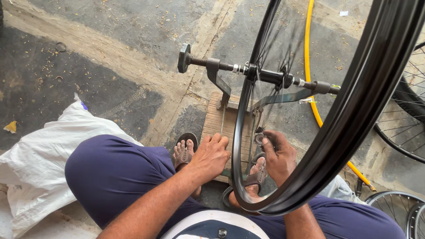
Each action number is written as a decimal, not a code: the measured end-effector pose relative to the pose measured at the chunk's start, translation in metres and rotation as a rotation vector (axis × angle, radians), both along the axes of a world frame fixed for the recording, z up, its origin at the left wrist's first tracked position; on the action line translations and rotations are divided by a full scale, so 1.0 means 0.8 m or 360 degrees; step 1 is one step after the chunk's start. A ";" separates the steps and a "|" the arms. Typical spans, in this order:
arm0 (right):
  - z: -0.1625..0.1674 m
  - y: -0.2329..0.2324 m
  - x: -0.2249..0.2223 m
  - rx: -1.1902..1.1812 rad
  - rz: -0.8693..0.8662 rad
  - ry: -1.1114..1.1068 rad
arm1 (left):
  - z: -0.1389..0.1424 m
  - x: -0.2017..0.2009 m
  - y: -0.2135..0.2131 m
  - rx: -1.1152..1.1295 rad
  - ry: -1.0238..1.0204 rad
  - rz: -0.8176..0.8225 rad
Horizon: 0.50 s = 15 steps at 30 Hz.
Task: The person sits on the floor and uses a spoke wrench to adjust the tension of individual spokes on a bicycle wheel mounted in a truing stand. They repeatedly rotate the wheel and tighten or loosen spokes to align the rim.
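A black bicycle wheel rim [354, 110] with thin spokes stands upright in a metal truing stand [220, 82], its hub axle [274, 77] clamped by a threaded screw with a knob. The stand sits on a wooden board [217, 119]. My left hand [211, 156] is closed on the stand's lower frame beside the rim. Inside the rim, my right hand [279, 155] pinches a small round metal spoke tool [259, 139] near the rim's lower part. My feet in brown sandals [185, 152] rest by the board.
A white plastic sack [40, 155] lies on the concrete floor at left. A yellow rim [312, 102] stands behind the wheel. More spoked wheels [405, 128] lie at right and lower right. A small metal ring [60, 46] lies on the floor.
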State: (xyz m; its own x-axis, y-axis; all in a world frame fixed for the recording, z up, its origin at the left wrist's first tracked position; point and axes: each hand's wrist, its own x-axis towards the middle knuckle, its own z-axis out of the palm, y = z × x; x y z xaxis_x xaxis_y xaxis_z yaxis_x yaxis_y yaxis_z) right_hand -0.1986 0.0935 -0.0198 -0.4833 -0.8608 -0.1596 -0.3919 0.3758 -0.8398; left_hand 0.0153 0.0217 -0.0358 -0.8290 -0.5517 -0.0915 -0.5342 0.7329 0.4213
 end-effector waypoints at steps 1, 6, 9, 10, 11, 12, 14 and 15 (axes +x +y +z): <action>-0.001 0.000 0.000 0.0020 -0.0004 0.0012 | -0.001 -0.001 0.000 -0.0001 0.0004 0.0035; -0.004 0.001 0.001 -0.0072 0.0055 0.0041 | -0.007 -0.006 0.003 0.0060 0.0214 0.0246; -0.005 0.001 0.001 -0.0033 0.0028 0.0061 | -0.009 -0.008 0.004 0.0030 0.0258 0.0299; -0.005 0.001 0.001 0.0026 0.0003 0.0063 | -0.010 -0.008 0.005 0.0041 0.0254 0.0316; -0.005 0.001 0.001 0.0085 -0.0022 0.0066 | -0.011 -0.008 0.005 0.0051 0.0251 0.0334; -0.005 0.000 0.001 0.0105 -0.0007 0.0045 | -0.011 -0.009 0.005 0.0062 0.0226 0.0329; -0.005 -0.001 0.001 0.0145 0.0023 0.0003 | -0.012 -0.009 0.005 0.0085 0.0176 0.0320; -0.004 -0.001 0.001 0.0122 0.0028 0.0007 | -0.012 -0.009 0.005 0.0084 0.0175 0.0321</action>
